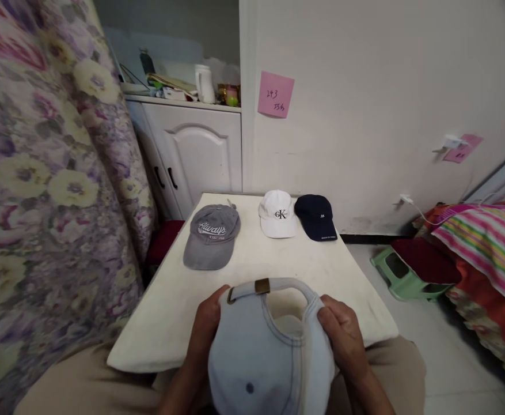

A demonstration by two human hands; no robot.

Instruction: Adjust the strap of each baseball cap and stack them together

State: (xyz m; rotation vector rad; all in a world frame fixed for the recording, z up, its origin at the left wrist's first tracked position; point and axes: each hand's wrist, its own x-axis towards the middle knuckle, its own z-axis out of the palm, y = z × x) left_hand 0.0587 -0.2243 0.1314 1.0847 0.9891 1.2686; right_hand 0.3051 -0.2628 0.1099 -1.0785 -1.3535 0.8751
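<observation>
A light blue baseball cap [256,351] is held up close to me at the table's near edge, its back strap and metal buckle at the top. My left hand [209,317] grips the cap's left edge, the fingers partly hidden behind the fabric. On the opposite edge my right hand [342,331] is closed, thumb on the outside. Beyond lie a grey cap [213,236] with "Always" lettering at the left, a white cap [278,214] marked "CK", and a navy cap [315,217] beside it, all on the table.
The cream-covered table [170,323] stands against the wall. A floral curtain [53,190] hangs at the left, near a white cabinet [200,150]. To the right are a green stool [393,274] with a dark red top and a bed with a striped cover [489,242].
</observation>
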